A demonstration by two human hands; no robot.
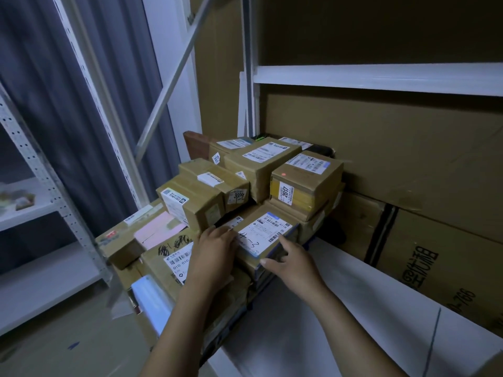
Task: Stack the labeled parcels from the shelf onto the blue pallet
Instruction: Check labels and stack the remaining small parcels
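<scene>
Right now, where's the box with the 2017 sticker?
In the head view, the 2017-sticker box sits right of centre, on top of other parcels, beside the big cardboard carton and just behind the handwritten-label parcel.

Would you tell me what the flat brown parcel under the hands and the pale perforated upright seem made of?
Flat brown parcel: matte cardboard, judging by its dull brown faces and square edges, with a white paper label. Pale perforated upright: probably painted metal, given its regular punched holes.

Dim, bluish, grainy view, deep shadow at top right, wide-angle bending and blur toward the left edge.
</scene>
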